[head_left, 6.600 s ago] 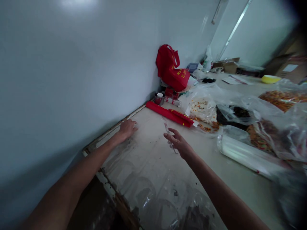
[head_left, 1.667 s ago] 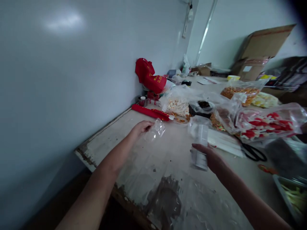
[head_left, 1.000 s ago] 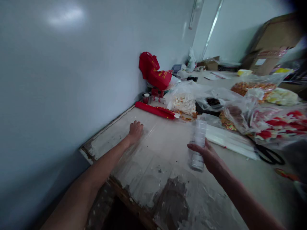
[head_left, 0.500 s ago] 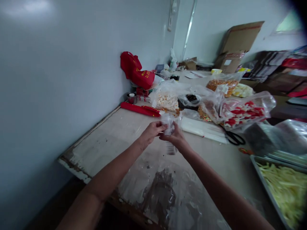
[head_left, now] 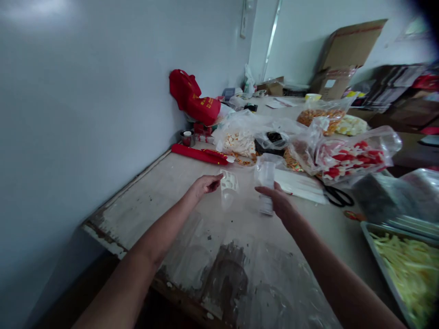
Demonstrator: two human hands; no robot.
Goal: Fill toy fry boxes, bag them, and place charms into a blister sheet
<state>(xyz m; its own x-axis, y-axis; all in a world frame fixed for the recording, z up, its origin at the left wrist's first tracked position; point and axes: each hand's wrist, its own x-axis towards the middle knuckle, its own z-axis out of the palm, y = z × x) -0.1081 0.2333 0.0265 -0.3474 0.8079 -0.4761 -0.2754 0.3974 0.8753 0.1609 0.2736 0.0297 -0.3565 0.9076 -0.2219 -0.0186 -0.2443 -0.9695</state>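
Observation:
My left hand (head_left: 209, 183) pinches the left edge of a thin white plastic tray with round hollows (head_left: 229, 181), held just over the table. Its lower part is clear and hard to make out. To the right, my right hand (head_left: 276, 197) is closed around a stack of clear plastic trays (head_left: 266, 204), whose layered edges show below the fingers. The upper end of the stack looks whitish and see-through. A gap lies between the two hands.
Behind the hands lie a rolled red cloth (head_left: 200, 154), bags of white pieces (head_left: 240, 139) and red-and-white pieces (head_left: 356, 157). Black-handled scissors (head_left: 338, 196) rest at the right, near a metal tray of pale yellow strips (head_left: 365, 230). A wall (head_left: 85, 114) borders the table's left side.
My hands were together at the stack and have moved apart. A single tray has come away in my left hand to the left; the stack has gone right with my right hand.

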